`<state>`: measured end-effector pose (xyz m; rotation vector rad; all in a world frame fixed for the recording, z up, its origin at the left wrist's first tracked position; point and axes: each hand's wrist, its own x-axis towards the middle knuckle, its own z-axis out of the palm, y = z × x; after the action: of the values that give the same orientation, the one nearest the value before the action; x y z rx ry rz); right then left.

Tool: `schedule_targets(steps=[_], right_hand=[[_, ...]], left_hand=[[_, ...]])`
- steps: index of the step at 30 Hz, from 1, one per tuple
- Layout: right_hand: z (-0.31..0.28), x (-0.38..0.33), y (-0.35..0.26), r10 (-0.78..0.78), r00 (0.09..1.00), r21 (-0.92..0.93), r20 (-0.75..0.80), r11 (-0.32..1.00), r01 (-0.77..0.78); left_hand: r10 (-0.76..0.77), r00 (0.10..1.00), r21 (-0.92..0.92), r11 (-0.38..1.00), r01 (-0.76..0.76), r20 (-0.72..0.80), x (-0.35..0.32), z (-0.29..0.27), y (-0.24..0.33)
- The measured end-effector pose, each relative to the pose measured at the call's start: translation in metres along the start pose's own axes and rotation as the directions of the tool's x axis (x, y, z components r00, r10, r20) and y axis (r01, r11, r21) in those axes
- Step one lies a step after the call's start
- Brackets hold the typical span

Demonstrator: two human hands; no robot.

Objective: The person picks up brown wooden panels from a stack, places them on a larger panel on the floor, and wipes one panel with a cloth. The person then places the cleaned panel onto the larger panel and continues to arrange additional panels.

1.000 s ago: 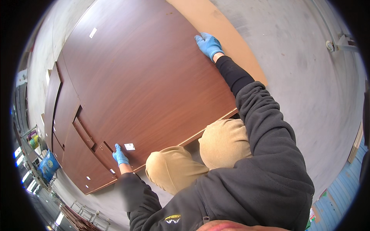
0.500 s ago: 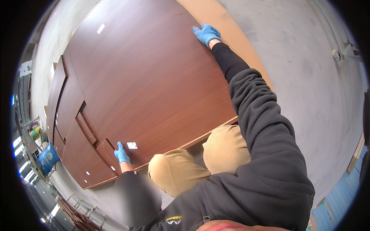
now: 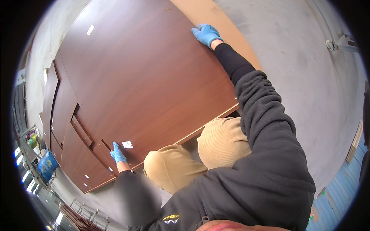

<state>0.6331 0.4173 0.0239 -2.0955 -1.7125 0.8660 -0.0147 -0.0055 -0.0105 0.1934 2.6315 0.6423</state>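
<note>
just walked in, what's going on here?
A person in blue gloves crouches at a large dark brown wood-grain panel lying flat on the grey concrete floor. The right hand grips the panel's far edge, arm stretched out. The left hand rests on the near corner beside a small white sticker. More brown panels lie alongside to the left, and a tan board shows beneath.

The right hand (image 3: 206, 34) is sliding farther up along the far edge of the big brown panel (image 3: 146, 77), the arm stretching out. The left hand (image 3: 117, 153) is creeping slightly toward the small white label (image 3: 127, 144).
</note>
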Motion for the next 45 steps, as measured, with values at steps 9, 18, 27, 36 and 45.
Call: schedule_targets(steps=[9, 18, 27, 36, 45], right_hand=[[-0.033, -0.19, 0.103, 0.011, 1.0, 0.13, 0.022, 0.991, -0.014], [-0.038, -0.286, 0.142, 0.089, 0.996, 0.247, -0.012, 0.965, -0.084], [-0.01, -0.292, 0.149, 0.211, 0.974, 0.28, -0.081, 0.943, -0.181], [-0.012, -0.306, 0.152, 0.187, 0.976, 0.259, -0.11, 0.954, -0.154], [-0.011, -0.338, 0.171, 0.289, 0.953, 0.383, -0.088, 0.894, -0.235]], left_hand=[[-0.012, 1.0, 0.014, 1.0, 0.012, 0.025, 0.005, 0.0, 0.001], [-0.03, 0.999, 0.041, 0.999, 0.031, -0.02, 0.009, 0.001, 0.0], [-0.065, 0.996, -0.12, 0.99, 0.071, 0.053, 0.004, -0.001, 0.006], [0.017, 1.0, -0.013, 1.0, -0.017, -0.014, -0.006, -0.001, 0.006], [-0.32, 0.917, -0.236, 0.897, 0.375, 0.239, -0.153, -0.04, -0.052]])
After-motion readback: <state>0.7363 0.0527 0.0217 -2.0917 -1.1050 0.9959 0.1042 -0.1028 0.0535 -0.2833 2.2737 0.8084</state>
